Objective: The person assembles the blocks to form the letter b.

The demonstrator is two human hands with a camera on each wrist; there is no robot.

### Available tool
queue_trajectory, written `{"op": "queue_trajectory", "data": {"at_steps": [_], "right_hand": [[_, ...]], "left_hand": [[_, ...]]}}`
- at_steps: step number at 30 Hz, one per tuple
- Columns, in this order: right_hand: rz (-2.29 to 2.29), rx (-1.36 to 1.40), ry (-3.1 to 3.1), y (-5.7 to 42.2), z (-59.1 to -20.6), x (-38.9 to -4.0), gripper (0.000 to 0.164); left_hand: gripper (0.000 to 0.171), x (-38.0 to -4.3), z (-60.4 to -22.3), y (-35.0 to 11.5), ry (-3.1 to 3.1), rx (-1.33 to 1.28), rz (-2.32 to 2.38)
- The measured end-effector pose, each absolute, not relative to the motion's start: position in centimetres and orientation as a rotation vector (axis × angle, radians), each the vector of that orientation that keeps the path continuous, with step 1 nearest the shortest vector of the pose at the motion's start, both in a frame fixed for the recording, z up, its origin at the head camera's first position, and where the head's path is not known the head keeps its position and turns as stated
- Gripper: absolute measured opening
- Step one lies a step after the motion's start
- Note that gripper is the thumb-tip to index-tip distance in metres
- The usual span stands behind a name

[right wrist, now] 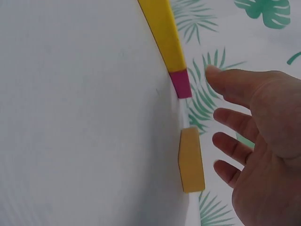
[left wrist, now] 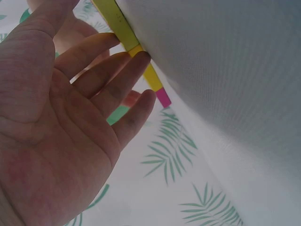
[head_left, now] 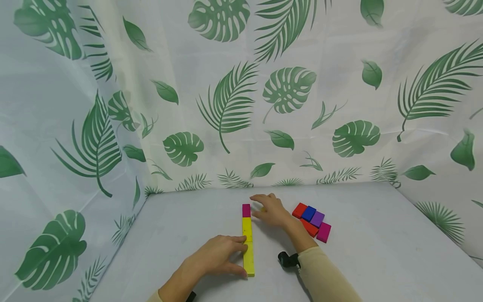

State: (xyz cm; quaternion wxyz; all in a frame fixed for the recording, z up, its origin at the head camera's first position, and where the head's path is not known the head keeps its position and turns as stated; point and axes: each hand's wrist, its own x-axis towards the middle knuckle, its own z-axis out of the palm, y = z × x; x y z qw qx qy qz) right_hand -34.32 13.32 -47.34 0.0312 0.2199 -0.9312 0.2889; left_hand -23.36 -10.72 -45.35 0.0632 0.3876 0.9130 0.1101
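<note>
A straight row on the table has two yellow blocks [head_left: 248, 258] and a magenta block [head_left: 246, 210] at its far end. My left hand [head_left: 222, 256] is at the row's left side, its fingertips at the yellow blocks and its thumb by the near end. To the right of the row's far end, my right hand [head_left: 272, 212] hovers with spread, loosely bent fingers and holds nothing. Beside it lies an orange-yellow block [right wrist: 191, 160], mostly hidden behind the hand in the head view. The right wrist view shows a gap between fingers and block.
Right of the right forearm lies a cluster of red, blue [head_left: 308, 214], purple [head_left: 317, 219] and magenta blocks [head_left: 324, 232]. A black wrist camera [head_left: 288, 259] sits by the right sleeve. Leaf-printed sheeting [head_left: 234, 159] rises behind the white table [head_left: 181, 218] and at its sides.
</note>
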Motion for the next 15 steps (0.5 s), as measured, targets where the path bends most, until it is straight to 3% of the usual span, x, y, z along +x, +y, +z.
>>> {"op": "queue_trajectory", "data": {"at_steps": [15], "right_hand": [[0.991, 0.633, -3.016, 16.0, -47.0, -34.5, 0.045]], "left_hand": [[0.065, -23.1, -45.2, -10.6, 2.758, 1.149, 0.319]]}}
